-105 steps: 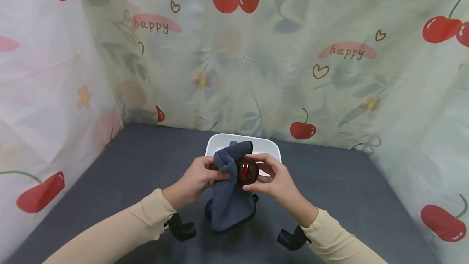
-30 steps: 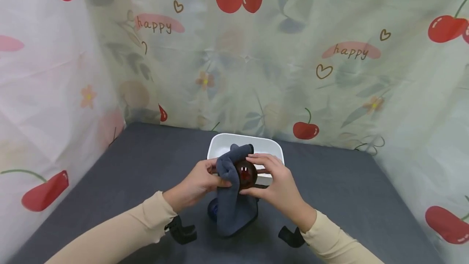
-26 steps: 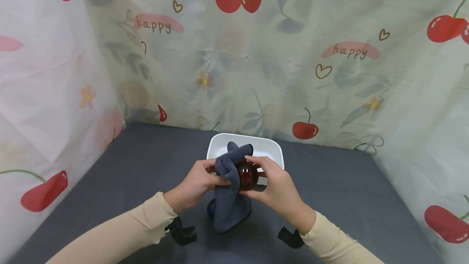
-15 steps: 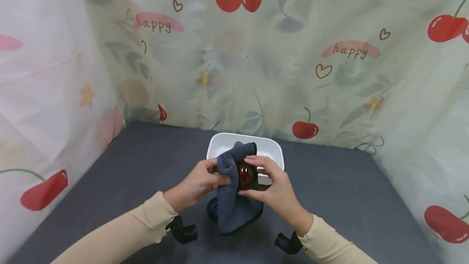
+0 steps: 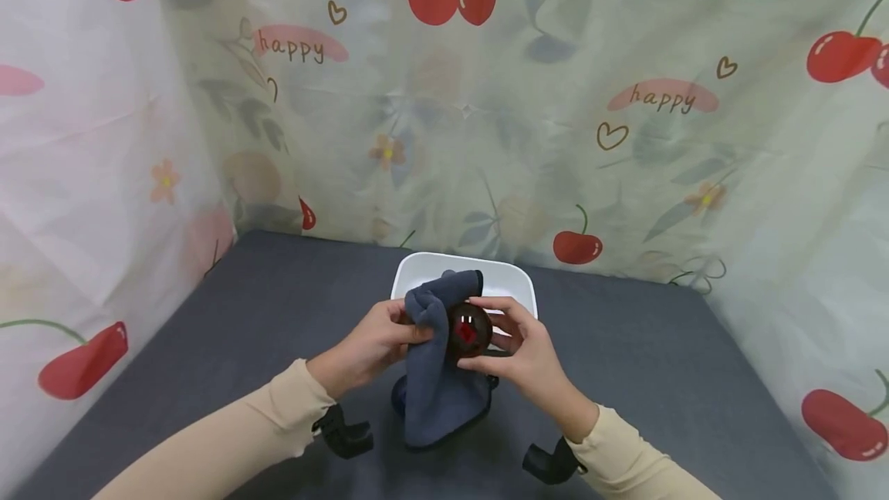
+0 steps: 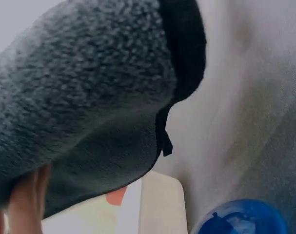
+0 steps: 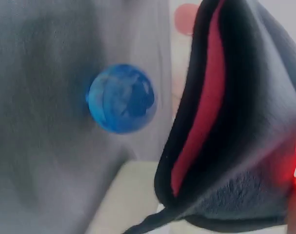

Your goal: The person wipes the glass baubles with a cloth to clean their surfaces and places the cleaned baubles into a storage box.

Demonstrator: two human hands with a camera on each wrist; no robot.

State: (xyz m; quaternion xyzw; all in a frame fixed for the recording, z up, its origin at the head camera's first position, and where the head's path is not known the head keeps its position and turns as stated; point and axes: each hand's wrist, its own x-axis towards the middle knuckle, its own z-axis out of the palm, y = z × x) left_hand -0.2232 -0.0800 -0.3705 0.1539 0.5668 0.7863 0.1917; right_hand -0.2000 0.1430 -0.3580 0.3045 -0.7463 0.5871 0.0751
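In the head view my left hand [image 5: 368, 347] pinches a dark grey cloth [image 5: 441, 407] with black edging, thumb in front. The cloth's lower part hangs down. My right hand [image 5: 533, 349] holds a dark red, see-through ball [image 5: 469, 330] between thumb and fingers, against the cloth's right side. A blue ball [image 7: 122, 99] lies on the table in the right wrist view; in the head view the cloth mostly hides it. That wrist view also catches a red strip inside the cloth's black edge and the red ball's bright side. Left fingers [image 6: 28, 204] go under a fold.
A white tray [image 5: 519, 284] stands on the dark grey table [image 5: 625, 361] just beyond the hands, its near part covered by them. Cherry-printed curtains [image 5: 458, 99] enclose the table at the back and sides. Black wrist mounts [image 5: 347, 438] hang below both forearms.
Both hands keep their holds and shift only slightly. The cloth's hanging end sways, and the red mark in the ball looks different, as the ball moves a little against the cloth.
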